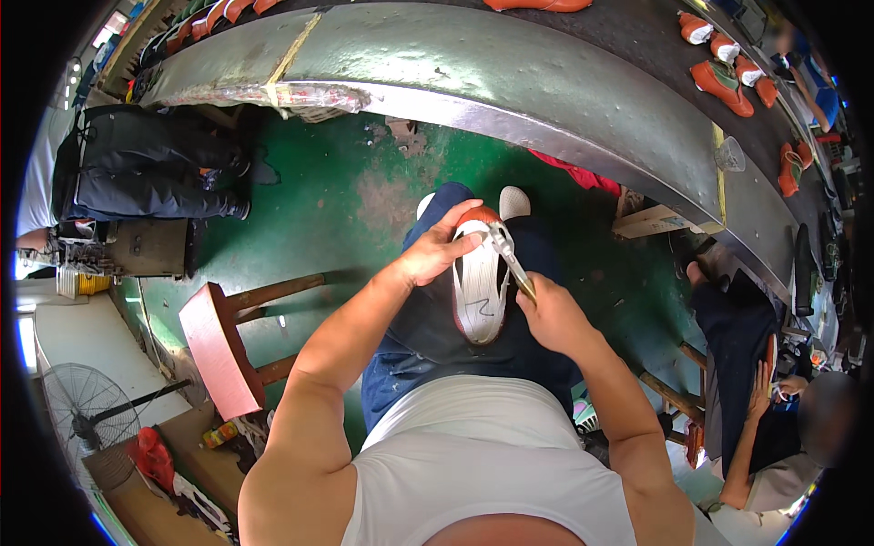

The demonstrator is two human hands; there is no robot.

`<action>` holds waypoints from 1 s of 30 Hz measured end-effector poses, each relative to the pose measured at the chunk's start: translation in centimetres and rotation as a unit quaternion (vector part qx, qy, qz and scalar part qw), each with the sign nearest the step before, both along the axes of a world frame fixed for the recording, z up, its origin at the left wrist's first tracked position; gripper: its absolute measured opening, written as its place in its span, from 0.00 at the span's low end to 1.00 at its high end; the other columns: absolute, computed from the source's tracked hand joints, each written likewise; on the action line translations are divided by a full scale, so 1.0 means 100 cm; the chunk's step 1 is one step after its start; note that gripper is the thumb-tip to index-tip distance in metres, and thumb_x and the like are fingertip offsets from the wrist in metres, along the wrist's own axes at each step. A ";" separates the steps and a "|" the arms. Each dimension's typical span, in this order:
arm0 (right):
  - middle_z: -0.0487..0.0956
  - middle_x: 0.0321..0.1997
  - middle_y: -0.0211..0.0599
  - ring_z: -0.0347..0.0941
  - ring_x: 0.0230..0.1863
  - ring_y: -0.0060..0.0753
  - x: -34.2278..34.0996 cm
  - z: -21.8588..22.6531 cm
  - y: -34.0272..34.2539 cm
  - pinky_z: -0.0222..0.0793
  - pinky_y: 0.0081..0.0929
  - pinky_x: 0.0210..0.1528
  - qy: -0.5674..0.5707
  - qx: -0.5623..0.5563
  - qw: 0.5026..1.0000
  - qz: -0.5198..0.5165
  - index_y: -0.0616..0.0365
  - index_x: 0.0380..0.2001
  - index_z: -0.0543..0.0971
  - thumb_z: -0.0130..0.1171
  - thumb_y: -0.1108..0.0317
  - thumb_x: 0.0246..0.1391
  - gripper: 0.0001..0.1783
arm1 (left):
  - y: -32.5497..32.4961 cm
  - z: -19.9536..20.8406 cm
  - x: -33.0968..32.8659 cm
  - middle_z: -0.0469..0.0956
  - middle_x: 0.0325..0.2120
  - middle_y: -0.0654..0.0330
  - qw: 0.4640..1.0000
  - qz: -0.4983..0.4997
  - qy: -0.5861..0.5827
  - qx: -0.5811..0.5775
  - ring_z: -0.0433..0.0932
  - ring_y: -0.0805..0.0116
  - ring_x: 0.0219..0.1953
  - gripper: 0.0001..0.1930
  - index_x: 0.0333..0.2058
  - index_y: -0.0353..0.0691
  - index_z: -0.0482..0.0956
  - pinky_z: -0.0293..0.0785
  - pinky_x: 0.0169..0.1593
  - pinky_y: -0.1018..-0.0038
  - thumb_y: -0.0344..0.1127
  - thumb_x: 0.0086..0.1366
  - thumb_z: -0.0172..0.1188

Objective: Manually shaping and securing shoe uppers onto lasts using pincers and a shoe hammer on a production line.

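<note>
A shoe lies bottom up on my lap, its white underside bearing a dark scribbled mark and its orange-red leather showing at the far toe end. My left hand is closed around the toe end, the thumb pressed on the underside. In my right hand are metal pincers, gripped by the handles. Their head meets the right edge of the shoe near the toe. Whether the jaws pinch the leather is too small to tell.
A metal-topped bench curves across the far side, with orange-red shoes on its dark shelf. A pink-topped stool stands at left, beyond a fan. One person is at far left, another at right.
</note>
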State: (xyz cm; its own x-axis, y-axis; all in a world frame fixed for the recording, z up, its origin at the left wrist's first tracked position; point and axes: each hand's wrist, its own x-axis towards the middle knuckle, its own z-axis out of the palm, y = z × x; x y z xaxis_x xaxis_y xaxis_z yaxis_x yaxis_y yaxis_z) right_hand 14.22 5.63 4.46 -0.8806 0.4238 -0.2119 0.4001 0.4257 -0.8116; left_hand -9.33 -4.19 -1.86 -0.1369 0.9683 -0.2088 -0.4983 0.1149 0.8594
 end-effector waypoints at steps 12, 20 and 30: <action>0.81 0.35 0.38 0.78 0.31 0.41 0.055 0.043 -0.005 0.73 0.30 0.35 0.090 0.016 0.994 0.058 0.61 0.49 0.77 0.64 0.72 0.53 0.18 | -0.017 0.070 0.020 0.71 0.57 0.47 0.907 0.156 0.372 0.122 0.75 0.57 0.57 0.36 0.66 0.37 0.59 0.72 0.61 0.63 0.29 0.63 0.66; 0.81 0.45 0.43 0.75 0.38 0.25 0.035 0.051 -0.003 0.72 0.25 0.44 0.256 0.026 0.962 -0.093 0.65 0.48 0.70 0.54 0.64 0.66 0.15 | -0.047 0.138 0.050 0.67 0.59 0.34 0.717 0.096 0.587 0.364 0.69 0.30 0.60 0.46 0.61 0.31 0.60 0.58 0.65 0.38 0.27 0.44 0.78; 0.80 0.51 0.44 0.76 0.42 0.28 0.027 0.012 -0.020 0.72 0.27 0.47 0.280 -0.099 0.947 -0.120 0.66 0.51 0.71 0.46 0.52 0.71 0.24 | -0.039 0.111 0.052 0.64 0.64 0.42 0.912 0.025 0.350 0.211 0.68 0.50 0.65 0.48 0.68 0.30 0.56 0.63 0.66 0.60 0.43 0.57 0.74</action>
